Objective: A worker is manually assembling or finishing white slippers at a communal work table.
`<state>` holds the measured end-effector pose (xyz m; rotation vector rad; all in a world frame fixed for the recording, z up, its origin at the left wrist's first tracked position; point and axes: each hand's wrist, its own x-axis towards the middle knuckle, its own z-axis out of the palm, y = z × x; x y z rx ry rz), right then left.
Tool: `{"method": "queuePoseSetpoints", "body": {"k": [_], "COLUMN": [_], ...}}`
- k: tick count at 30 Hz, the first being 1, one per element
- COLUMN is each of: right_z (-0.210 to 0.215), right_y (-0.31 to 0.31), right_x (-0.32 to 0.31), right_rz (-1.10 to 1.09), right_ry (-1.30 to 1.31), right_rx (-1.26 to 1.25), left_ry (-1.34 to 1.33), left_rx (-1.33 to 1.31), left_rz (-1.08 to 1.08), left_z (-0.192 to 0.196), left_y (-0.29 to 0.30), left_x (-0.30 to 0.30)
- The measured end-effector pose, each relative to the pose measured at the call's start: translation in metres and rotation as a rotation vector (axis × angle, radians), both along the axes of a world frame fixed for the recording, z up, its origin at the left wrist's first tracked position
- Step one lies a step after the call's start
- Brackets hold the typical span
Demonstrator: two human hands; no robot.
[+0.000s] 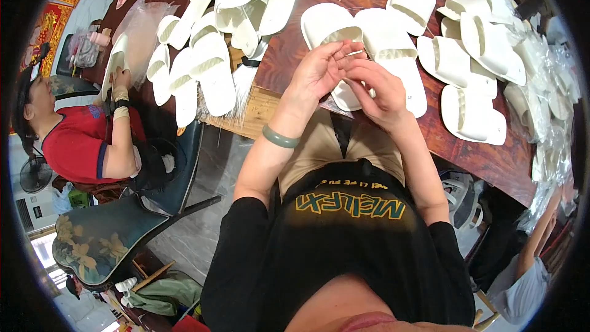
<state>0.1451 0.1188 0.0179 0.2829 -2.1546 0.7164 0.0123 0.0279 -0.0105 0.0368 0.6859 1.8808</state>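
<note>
A pair of white slippers lies at the table's front edge: the left slipper [326,21] and the right slipper [396,40], partly hidden by my hands. Above them my left hand [321,69] is turned palm up, its fingers bent inward and pressed together. Facing it, my right hand [381,93] has curled fingers, and its fingertips meet those of the left. If anything is pinched there, it is too small to make out. A green bangle [279,138] circles my left wrist.
Many white slippers lie at right [461,114] and far left [212,74] on the brown table [276,64]. Clear plastic wrapping [556,117] heaps at the right edge. On the left, a seated person in red [80,141] holds a slipper [115,61]. Another person's arm [538,240] shows at lower right.
</note>
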Motion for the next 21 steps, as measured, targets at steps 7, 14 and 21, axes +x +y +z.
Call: {"method": "queuePoseSetpoints", "body": {"k": [7,14,21], "right_z": [0.019,0.004,-0.007], "right_y": [-0.013,0.011,0.017], "right_x": [0.034,0.020,0.009], "right_rz": [-0.080,-0.303,-0.279], "right_ry": [-0.143,-0.374,-0.374], "right_rx": [-0.931,-0.893,-0.950], "left_ry": [0.111,0.517,1.853], "left_rx": [-0.032,-0.142,-0.941], "left_rz": [-0.017,-0.114,-0.084], "left_z": [0.003,0.025,0.077], "left_y": [0.001,-0.009,-0.029], "left_x": [0.002,0.002,-0.013]}}
